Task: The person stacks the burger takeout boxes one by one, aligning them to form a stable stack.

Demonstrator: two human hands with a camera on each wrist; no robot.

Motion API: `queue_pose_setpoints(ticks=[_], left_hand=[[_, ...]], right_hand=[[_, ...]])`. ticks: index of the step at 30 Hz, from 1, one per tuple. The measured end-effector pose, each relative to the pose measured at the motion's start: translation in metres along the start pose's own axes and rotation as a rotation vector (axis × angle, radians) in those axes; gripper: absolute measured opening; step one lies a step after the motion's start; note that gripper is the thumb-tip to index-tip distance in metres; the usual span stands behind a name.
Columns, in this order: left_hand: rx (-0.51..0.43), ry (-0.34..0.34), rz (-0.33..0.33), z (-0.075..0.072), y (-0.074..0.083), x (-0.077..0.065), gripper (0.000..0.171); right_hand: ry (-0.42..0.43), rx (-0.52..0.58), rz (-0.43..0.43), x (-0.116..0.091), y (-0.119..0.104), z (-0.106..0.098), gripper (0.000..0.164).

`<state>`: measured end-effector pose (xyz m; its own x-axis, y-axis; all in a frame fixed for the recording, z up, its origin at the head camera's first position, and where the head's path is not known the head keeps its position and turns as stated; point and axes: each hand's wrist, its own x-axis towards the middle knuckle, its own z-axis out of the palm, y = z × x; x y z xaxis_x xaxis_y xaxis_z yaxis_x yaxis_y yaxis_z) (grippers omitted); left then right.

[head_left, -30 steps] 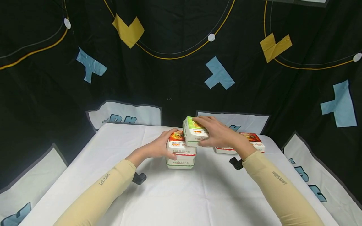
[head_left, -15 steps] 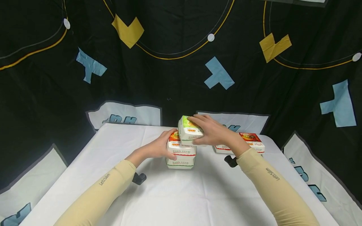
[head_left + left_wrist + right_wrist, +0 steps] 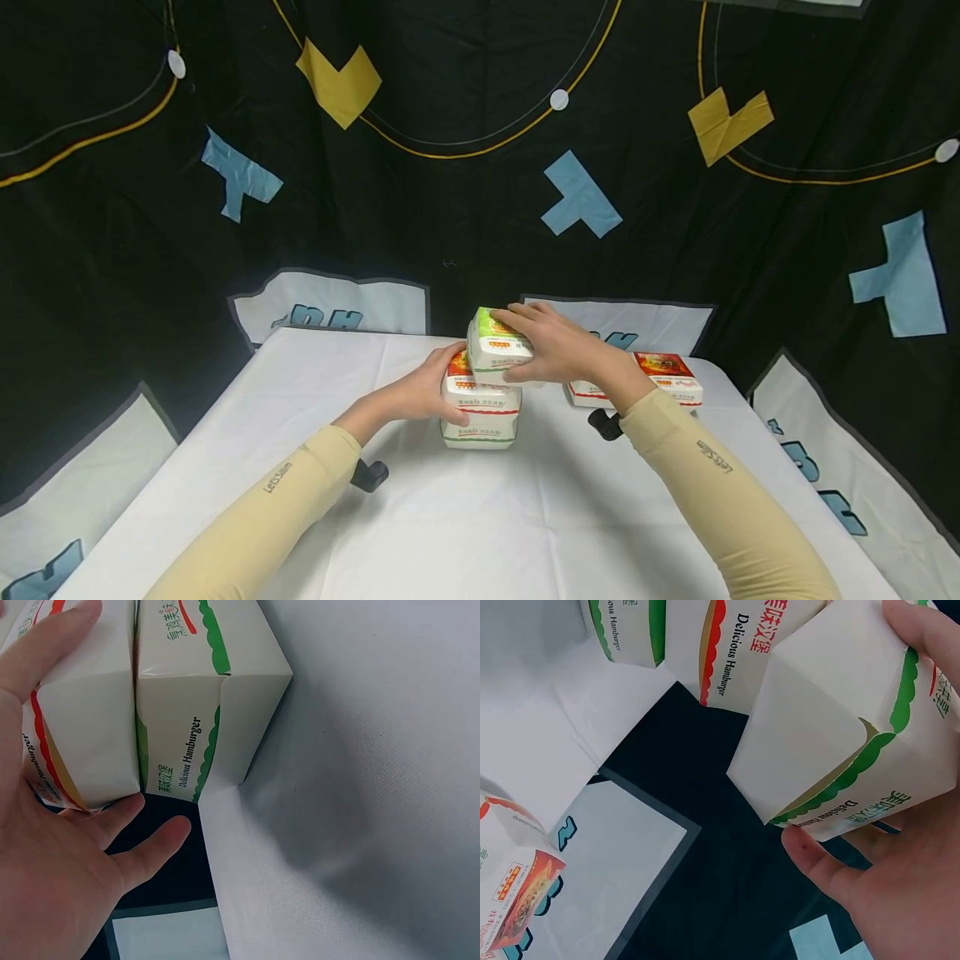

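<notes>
Two white hamburger boxes are stacked on the white table: a green-trimmed box at the bottom and a red-topped box on it. My left hand grips the red-topped box from the left, thumb on its front; in the left wrist view the green-trimmed box sits against it. My right hand holds a green-topped box from its right side, over the red-topped one. It looks slightly tilted in the right wrist view, where the held box partly covers the red-trimmed box. Whether they touch, I cannot tell.
Behind my right forearm, another red-topped box stands on the table's right, with a red-striped white box front showing left of it. The white-clothed table ends at a black curtain. Black camera pieces stick out under my wrists.
My right hand has moved left with the green-topped box, bringing it further over the stack; the shift slows in the last half second. My left hand has stayed put on the red-topped box.
</notes>
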<state>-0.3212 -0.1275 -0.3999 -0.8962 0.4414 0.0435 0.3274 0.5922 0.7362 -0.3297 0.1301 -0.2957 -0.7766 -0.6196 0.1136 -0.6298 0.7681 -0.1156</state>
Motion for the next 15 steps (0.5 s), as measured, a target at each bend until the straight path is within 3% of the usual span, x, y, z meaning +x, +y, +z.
queue_pose_setpoints(ticks=[15], left_hand=[[-0.102, 0.006, 0.038, 0.0006, -0.0021, 0.0003, 0.129]], right_hand=[[0.009, -0.042, -0.026, 0.0069, -0.0061, 0.0016, 0.09]])
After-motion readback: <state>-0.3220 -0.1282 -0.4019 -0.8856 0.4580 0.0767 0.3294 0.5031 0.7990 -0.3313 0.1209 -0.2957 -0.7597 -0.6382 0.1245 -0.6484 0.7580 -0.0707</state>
